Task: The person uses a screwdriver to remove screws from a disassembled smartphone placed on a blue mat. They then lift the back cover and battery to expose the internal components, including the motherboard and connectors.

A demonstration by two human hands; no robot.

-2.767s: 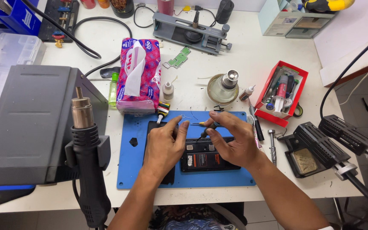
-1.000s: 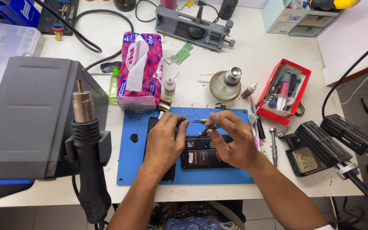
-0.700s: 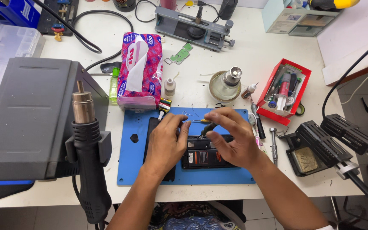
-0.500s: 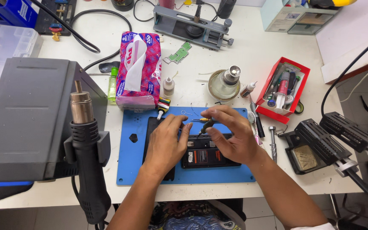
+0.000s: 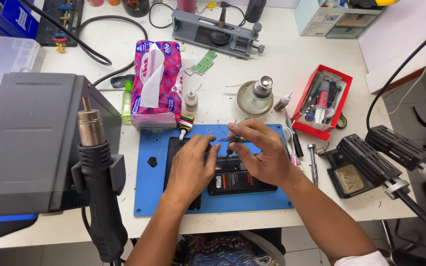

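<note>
An opened black phone (image 5: 237,181) lies on a blue work mat (image 5: 149,192) near the table's front edge. My left hand (image 5: 191,165) rests flat on the phone's left part and presses it down. My right hand (image 5: 262,150) hovers over the phone's upper end and pinches a thin screwdriver (image 5: 229,150) whose dark tip points down at the phone. The fingertips of both hands nearly meet at the phone's top. Most of the phone's upper half is hidden under my hands.
A hot-air station (image 5: 25,143) with its nozzle handle (image 5: 97,172) stands at the left. A pink tissue pack (image 5: 156,81), small bottles (image 5: 191,101), a round metal dish (image 5: 255,96), a red tool tray (image 5: 321,101) and a soldering-iron stand (image 5: 358,165) surround the mat.
My hands stayed on the phone with small shifts; the right hand moved slightly up and left, bringing the screwdriver tip closer to my left fingers. The camera view drifted a little.
</note>
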